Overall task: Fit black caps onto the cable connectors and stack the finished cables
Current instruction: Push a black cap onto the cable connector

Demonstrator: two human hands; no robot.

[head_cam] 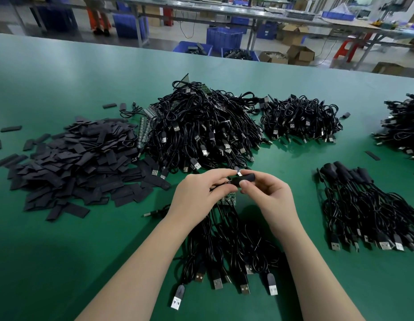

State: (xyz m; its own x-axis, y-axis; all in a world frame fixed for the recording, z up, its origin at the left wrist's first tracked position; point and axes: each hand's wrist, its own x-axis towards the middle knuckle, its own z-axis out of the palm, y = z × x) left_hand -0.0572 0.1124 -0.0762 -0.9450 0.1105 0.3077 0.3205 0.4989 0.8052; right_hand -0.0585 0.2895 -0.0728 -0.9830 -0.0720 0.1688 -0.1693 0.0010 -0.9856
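while a black cap (244,177) is pinched by the right hand (269,193) and the cable end (229,196) by the left hand (197,195), misalignment could jam the cap or bend the small board.

Factory floor beyond green work table (62,72). Long grey benches (224,12) far across room. Blue plastic crates (224,38) and open cardboard boxes (301,54) on pale floor. Red stool (347,49) far right.

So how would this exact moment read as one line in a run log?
step: capping | left hand: holds cable end | right hand: pinches black cap | finished stack: right | loose caps: left
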